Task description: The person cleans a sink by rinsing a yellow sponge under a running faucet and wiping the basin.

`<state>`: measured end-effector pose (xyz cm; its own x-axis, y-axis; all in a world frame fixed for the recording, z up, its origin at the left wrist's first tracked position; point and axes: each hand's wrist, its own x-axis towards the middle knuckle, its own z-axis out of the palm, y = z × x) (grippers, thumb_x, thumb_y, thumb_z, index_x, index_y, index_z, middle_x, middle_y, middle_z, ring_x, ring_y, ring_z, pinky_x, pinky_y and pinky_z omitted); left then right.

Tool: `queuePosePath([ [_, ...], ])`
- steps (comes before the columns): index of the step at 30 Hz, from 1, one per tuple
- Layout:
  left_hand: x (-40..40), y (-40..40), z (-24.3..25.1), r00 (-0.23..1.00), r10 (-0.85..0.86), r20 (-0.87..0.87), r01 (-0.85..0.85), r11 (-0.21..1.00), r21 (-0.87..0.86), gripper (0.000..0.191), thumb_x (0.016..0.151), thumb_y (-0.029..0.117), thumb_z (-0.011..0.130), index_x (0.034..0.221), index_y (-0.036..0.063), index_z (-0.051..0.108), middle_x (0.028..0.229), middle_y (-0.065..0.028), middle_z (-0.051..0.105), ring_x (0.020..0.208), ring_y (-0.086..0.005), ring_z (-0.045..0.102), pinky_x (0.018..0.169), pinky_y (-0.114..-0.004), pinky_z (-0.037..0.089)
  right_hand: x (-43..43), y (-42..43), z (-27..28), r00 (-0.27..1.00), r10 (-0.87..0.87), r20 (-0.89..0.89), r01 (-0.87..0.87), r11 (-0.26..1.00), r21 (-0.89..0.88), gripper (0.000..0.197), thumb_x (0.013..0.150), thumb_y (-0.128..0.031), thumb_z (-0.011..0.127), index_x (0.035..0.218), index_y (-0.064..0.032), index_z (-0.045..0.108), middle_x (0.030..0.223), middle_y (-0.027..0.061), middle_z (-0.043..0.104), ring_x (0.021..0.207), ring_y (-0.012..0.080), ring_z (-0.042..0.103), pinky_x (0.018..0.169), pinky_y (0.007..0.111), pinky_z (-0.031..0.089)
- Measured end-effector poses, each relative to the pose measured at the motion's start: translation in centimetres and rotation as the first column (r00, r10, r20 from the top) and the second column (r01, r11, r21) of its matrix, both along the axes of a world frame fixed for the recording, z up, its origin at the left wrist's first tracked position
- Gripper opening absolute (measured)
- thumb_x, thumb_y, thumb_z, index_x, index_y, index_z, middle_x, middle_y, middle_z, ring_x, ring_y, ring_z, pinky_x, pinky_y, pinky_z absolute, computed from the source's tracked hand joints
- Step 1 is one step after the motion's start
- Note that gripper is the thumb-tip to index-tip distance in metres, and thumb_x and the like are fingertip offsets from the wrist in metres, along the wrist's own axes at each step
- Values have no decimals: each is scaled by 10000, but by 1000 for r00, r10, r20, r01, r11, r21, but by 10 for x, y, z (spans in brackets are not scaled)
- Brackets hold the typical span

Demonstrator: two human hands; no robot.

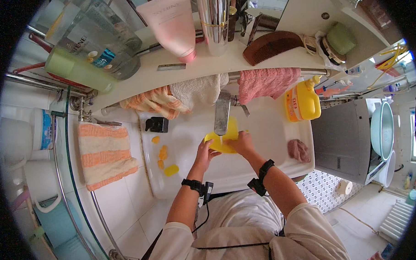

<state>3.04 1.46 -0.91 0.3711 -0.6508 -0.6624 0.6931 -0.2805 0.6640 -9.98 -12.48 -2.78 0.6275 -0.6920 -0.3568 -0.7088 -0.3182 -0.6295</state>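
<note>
A yellow plastic container (228,125) is held tilted below the metal faucet (222,115), over the white sink (199,178). A thin stream of water appears to fall into it. My left hand (205,155) grips its left rim, thumb on top and fingers beneath. At its right side, my right hand (242,143) grips the wall, with fingertips reaching inside; part of the grip is hidden. On the sink's left ledge lie several small orange-yellow pieces (163,152) and a yellow oval piece (171,170), likely a sponge or soap.
A black dispenser (157,125) stands on the sink's back left. At the right are a yellow jug (301,101) and a crumpled brownish cloth (298,151). Towels (270,83) hang below a shelf (212,63) bearing bottles, a pink tube (177,31) and a wooden comb (272,47).
</note>
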Motion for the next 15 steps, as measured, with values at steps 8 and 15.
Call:
queuePosePath([
  [8,-20,-24,4,983,20,-182,-61,974,-219,571,977,579,284,1306,139,441,1203,-53,573,1050,-212,587,831,-383,526,10,27,-26,901,-282,329,124,896,426,355,868,-374,616,928,-30,678,841,151,695,730,201,695,600,344,550],
  [15,-10,-6,4,981,87,-172,-112,983,-145,651,952,631,257,1343,135,416,1271,-78,555,1114,-218,568,892,-428,487,-4,28,66,978,189,-86,-165,959,231,355,891,-337,580,978,0,646,826,135,672,669,270,669,627,382,554],
])
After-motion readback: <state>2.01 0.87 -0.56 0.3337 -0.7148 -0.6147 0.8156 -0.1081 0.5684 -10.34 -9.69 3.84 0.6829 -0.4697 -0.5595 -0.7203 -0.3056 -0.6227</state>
